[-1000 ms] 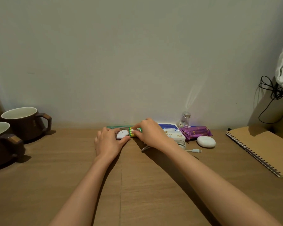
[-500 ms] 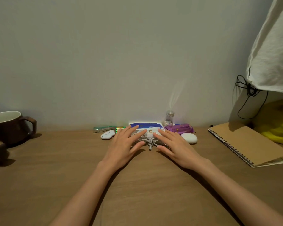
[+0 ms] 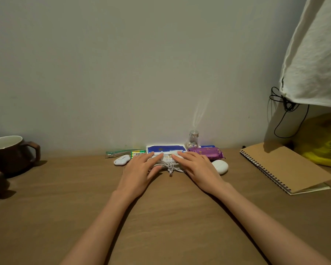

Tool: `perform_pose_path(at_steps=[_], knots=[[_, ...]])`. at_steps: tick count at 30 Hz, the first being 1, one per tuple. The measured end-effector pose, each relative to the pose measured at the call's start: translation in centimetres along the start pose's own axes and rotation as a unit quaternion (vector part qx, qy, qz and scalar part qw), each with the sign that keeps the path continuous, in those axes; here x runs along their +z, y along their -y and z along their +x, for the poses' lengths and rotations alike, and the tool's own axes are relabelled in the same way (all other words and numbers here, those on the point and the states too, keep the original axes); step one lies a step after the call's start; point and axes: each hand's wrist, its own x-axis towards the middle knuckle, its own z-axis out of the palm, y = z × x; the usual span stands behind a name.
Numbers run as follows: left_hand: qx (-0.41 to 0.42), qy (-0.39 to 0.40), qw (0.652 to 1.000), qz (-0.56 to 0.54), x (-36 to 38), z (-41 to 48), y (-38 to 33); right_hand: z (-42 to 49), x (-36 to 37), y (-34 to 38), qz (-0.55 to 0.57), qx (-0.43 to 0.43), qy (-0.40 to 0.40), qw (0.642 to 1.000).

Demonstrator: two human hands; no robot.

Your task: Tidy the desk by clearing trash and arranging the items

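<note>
A row of small items lies along the wall at the back of the wooden desk (image 3: 161,207). My left hand (image 3: 139,169) and my right hand (image 3: 197,167) rest flat, fingers spread, on either side of a coiled white cable (image 3: 170,166), their fingertips on a blue and white packet (image 3: 165,150). Left of the hands lie a small white cloud-shaped gadget (image 3: 121,160), green batteries (image 3: 137,153) and a green wrapper (image 3: 117,153). To the right are a purple packet (image 3: 206,153), a white oval case (image 3: 220,166) and a small glass bottle (image 3: 193,139).
A brown spiral notebook (image 3: 283,167) lies at the right, with a yellow bag (image 3: 323,146), a black cord (image 3: 283,115) and hanging white cloth (image 3: 317,54) behind it. Two brown mugs (image 3: 10,152) stand at the left edge.
Both hands let go of the batteries and white gadget at the left, moved right and laid themselves flat beside the coiled cable. The view shifted right and slightly closer.
</note>
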Motion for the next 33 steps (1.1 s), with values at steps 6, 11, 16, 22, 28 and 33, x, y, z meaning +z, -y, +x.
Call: perform_pose_path(at_steps=[6,11,16,22,28,33], knots=[[-0.008,-0.027,0.999,-0.032,-0.5,-0.8,-0.9,-2.4,-1.2,-0.9,0.062,0.073,-0.154,0.983],[0.016,-0.036,0.999,-0.003,-0.5,-0.6,-3.2,-5.3,-1.5,-4.0,0.104,0.211,-0.151,0.960],[0.018,-0.009,0.999,0.037,0.1,-0.4,-3.6,-6.0,-1.7,-4.4,0.201,0.239,-0.130,0.941],[0.007,0.011,0.999,0.029,0.2,-0.2,-3.4,-4.5,-1.2,-3.4,0.215,0.228,-0.157,0.937],[-0.003,0.014,0.999,0.040,0.1,-0.2,-3.5,-3.3,-0.7,-2.7,0.239,0.229,-0.147,0.932],[0.004,0.017,0.999,0.043,-0.1,-0.4,-3.7,-3.8,-1.2,-2.7,0.253,0.210,-0.158,0.931]])
